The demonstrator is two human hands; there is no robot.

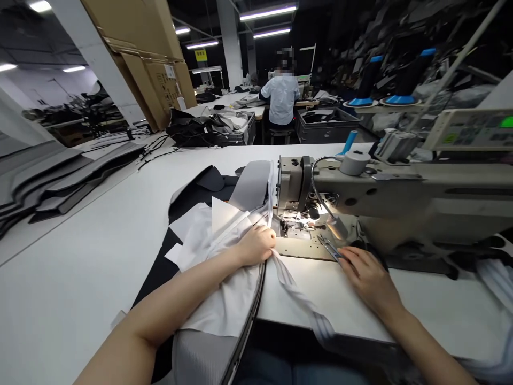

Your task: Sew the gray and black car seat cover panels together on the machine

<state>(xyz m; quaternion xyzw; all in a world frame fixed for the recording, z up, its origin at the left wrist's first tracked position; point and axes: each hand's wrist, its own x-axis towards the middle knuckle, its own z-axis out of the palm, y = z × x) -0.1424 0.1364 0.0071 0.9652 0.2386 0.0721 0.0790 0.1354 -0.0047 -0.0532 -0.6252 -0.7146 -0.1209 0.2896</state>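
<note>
My left hand (257, 245) is closed on the edge of a layered fabric piece, where a pale striped strip (294, 289) runs out from under the fingers and hangs off the table edge. White cloth (228, 305), grey ribbed fabric (252, 184) and black fabric (192, 192) lie around that forearm. In my right hand (366, 275) is a pair of thread snips (331, 248), pointing toward the sewing machine's lit needle area. The sewing machine (401, 198) stands just beyond both hands, its plate (298, 247) between them. What lies inside the left fist is partly hidden.
Stacked grey fabric pieces (52, 176) lie on the left of the white table (80, 289). A control panel (473, 130) and thread cones (364, 85) stand behind the machine. Farther back, a person in a light shirt (282, 99) sits between grey crates (326, 128).
</note>
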